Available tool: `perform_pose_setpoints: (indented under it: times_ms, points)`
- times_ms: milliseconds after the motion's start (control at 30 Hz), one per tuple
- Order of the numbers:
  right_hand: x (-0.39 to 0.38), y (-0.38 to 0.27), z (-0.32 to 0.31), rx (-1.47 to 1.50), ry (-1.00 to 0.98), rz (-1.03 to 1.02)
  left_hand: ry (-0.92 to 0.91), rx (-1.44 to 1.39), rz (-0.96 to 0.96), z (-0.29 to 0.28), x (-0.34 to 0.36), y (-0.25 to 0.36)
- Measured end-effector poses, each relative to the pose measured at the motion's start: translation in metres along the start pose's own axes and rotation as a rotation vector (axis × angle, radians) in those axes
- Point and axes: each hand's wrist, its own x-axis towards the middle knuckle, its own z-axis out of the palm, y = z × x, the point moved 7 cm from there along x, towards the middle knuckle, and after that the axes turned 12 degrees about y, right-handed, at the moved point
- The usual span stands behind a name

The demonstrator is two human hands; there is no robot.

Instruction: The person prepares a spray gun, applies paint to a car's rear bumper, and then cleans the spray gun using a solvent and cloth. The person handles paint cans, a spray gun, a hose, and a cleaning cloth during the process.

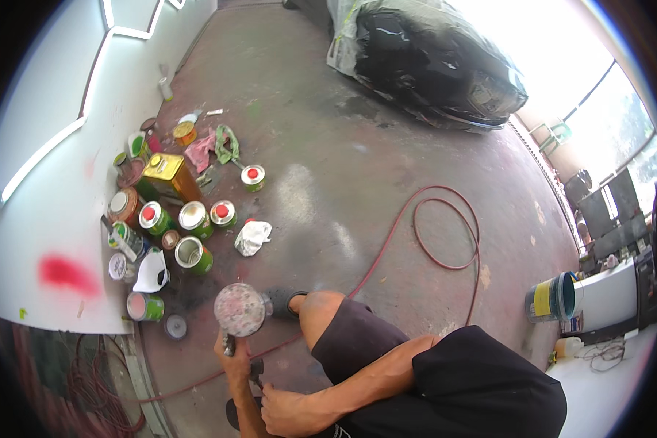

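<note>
My left hand (228,347) grips a spray gun (230,341) with a round, paint-speckled cup lid (240,308) facing up, in the lower middle. Just below it, my right hand (288,409) is closed beside a small dark fitting (256,371) under the gun; what its fingers hold is hidden. My bent knee (321,321) is right of the gun. A red hose (372,270) runs across the stained floor behind my legs and loops to the right. Up and left of the gun stand several paint cans (193,255), a yellow metal tin (169,171) and a crumpled white cloth (252,236).
A white wall panel (44,233) with red overspray lines the left. A dark car (423,66) partly under plastic sheeting is at the top. At right are a bucket (547,303), dark flat panels (613,204) and a white surface (598,372). Coiled hoses (98,379) lie lower left.
</note>
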Motion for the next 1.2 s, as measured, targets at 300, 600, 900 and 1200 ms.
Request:
perform_pose_setpoints:
  times_ms: [300, 600, 900, 1200]
  points:
    - [-0.006, 0.005, -0.024, 0.086, 0.059, -0.020, 0.349, 0.018, 0.231, 0.017, -0.019, 0.002]
    - [0.012, -0.003, -0.047, 0.410, 0.066, -0.168, 0.681, 0.051, -0.055, -0.059, -0.060, -0.040]
    - [0.011, -0.008, -0.056, 0.452, -0.132, -0.218, 1.206, 0.067, 0.065, -0.137, -0.078, -0.051]
    - [0.006, -0.005, -0.038, 0.363, -0.084, -0.327, 1.591, 0.139, 0.266, -0.224, -0.103, -0.009]
